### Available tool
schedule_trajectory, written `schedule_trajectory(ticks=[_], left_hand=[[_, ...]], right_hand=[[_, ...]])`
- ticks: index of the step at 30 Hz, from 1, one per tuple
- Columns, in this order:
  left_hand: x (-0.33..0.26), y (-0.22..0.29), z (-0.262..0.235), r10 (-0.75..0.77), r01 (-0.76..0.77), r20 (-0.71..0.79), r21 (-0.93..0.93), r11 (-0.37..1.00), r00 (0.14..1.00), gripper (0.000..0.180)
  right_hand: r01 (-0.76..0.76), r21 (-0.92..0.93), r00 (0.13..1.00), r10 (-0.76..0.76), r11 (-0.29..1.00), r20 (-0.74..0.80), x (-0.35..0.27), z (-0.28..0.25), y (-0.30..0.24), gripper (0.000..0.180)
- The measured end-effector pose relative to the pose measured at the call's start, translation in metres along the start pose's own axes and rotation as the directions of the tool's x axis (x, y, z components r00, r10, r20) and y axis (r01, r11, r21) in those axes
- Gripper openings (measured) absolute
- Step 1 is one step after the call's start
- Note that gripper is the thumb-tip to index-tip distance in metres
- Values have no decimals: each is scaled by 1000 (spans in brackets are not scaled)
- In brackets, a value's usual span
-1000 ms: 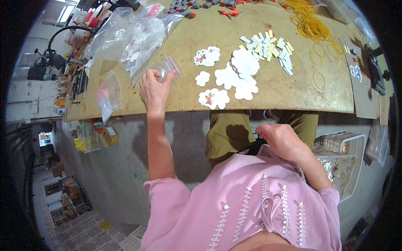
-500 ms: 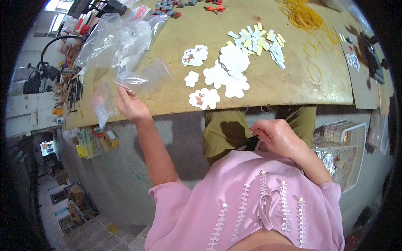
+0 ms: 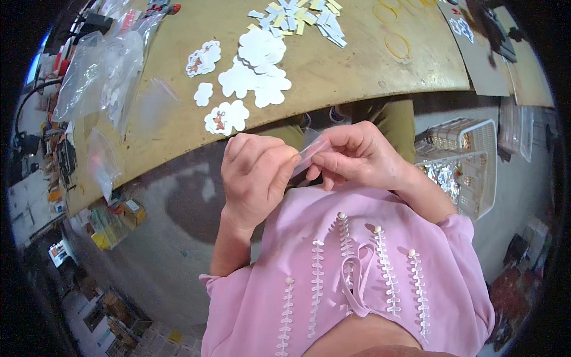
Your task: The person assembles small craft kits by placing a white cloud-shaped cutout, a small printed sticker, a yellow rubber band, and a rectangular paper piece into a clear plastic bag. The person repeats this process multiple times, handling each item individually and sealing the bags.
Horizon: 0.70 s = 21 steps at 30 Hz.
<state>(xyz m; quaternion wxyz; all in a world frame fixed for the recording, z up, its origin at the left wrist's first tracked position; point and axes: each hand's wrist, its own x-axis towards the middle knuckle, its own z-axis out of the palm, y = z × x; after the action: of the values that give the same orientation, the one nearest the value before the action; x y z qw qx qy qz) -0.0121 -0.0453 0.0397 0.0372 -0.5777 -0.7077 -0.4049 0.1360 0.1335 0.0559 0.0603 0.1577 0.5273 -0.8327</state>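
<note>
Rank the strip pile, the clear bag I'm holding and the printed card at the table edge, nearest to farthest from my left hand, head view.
1. Clear bag: held in your left hand.
2. Printed card: ahead, slightly left.
3. Strip pile: farther ahead, slightly right.

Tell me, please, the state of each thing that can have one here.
Small clear bag: held; open or sealed, cannot tell
Left grip: pinching the small clear bag
Right grip: pinching it too
White cloud-shaped cards: piled, overlapping
Animal-printed card: picture side up
Pale strips: loosely heaped
Large clear bag: crumpled
</note>
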Motion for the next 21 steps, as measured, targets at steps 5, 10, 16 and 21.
schedule_trajectory(ticks=[5,10,16,21], left_hand=[[6,17,6,-263,276,89,-400,874,961,33],[10,22,21,-307,312,60,-227,922,950,16],[4,25,32,-347,351,64,-69,934,936,13],[2,17,37,-446,441,-8,-123,889,895,12]], right_hand=[[38,47,994,-33,998,-101,4,-8,13,19],[130,21,974,-124,991,-190,6,-5,20,23],[89,-206,956,-142,974,-256,8,-5,27,27],[41,-104,973,-63,994,-222,6,-7,31,28]])
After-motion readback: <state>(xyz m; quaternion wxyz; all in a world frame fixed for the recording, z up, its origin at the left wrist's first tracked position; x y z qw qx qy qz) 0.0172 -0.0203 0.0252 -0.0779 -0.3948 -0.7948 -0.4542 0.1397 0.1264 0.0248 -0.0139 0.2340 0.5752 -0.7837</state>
